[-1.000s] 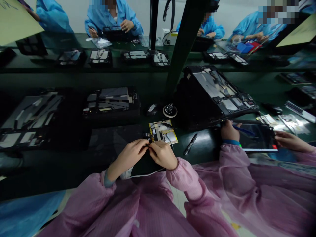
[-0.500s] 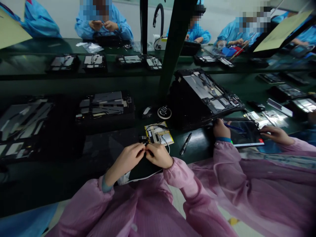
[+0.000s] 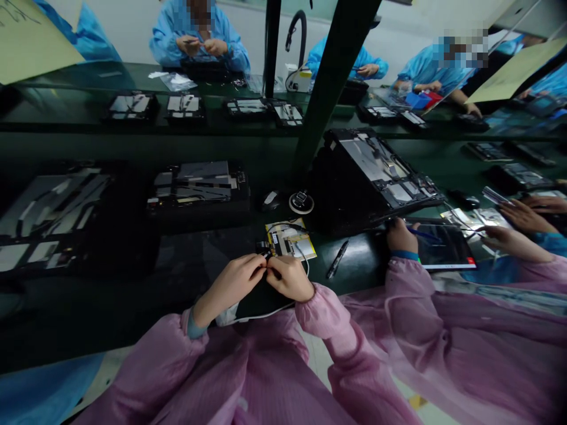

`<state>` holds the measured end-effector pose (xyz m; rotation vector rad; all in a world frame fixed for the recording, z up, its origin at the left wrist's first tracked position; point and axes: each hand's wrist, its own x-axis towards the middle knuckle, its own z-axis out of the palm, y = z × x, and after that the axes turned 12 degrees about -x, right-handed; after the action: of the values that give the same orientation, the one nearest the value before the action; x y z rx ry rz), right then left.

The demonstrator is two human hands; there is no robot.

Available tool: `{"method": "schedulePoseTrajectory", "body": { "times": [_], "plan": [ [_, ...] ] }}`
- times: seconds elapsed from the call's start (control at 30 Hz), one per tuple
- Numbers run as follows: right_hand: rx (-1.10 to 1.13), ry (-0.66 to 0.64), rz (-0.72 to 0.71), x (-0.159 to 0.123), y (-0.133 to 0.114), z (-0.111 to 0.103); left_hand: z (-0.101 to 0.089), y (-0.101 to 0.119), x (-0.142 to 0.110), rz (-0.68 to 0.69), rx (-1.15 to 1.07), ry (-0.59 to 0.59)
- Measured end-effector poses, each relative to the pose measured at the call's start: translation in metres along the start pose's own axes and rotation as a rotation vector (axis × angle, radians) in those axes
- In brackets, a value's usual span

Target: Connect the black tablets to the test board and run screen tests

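Note:
My left hand (image 3: 237, 282) and my right hand (image 3: 290, 278) meet fingertip to fingertip low over the bench, both closed in a pinch. Whatever lies between the fingers is too small and dark to name. Just beyond them a flat battery pack with yellow edges (image 3: 305, 247) lies on the bench, with a white cable (image 3: 303, 252) running over its right part. A small dark connector piece (image 3: 263, 245) shows right above my left fingertips. Beneath and left of my left hand is a dark, glossy flat panel (image 3: 195, 248).
Stacks of opened tablet housings stand at the left (image 3: 195, 183) and right (image 3: 381, 171). A black pen (image 3: 338, 258), a mouse (image 3: 270, 200) and a round gauge-like disc (image 3: 301, 202) lie nearby. At right, a co-worker's hands hold a tablet (image 3: 443, 243). A dark post (image 3: 332, 77) rises behind.
The whole view has shifted slightly right. My hands stay pinched together at the same spot by the battery pack. At right, the co-worker's hand has moved and another person's hand has come in.

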<state>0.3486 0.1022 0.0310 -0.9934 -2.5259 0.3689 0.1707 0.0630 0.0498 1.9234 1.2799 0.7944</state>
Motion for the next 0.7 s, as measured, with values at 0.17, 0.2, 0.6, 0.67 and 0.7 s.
{"method": "schedulePoseTrajectory", "body": {
  "times": [0.17, 0.2, 0.6, 0.67, 0.7],
  "plan": [
    [0.046, -0.011, -0.028, -0.001, 0.002, -0.004, -0.004, 0.005, -0.001, 0.041, 0.078, -0.004],
    [0.049, -0.011, -0.034, -0.001, 0.003, -0.006, -0.005, 0.005, -0.001, 0.052, 0.094, 0.001],
    [0.040, 0.004, -0.033, -0.009, 0.001, -0.022, -0.002, 0.003, -0.002, 0.109, 0.162, 0.011],
    [0.102, 0.067, 0.054, -0.012, 0.011, -0.025, -0.001, 0.001, -0.002, 0.113, 0.168, 0.027],
    [0.111, 0.110, 0.120, -0.014, 0.018, -0.026, -0.001, 0.001, -0.002, 0.111, 0.171, 0.036]
  ]
}}
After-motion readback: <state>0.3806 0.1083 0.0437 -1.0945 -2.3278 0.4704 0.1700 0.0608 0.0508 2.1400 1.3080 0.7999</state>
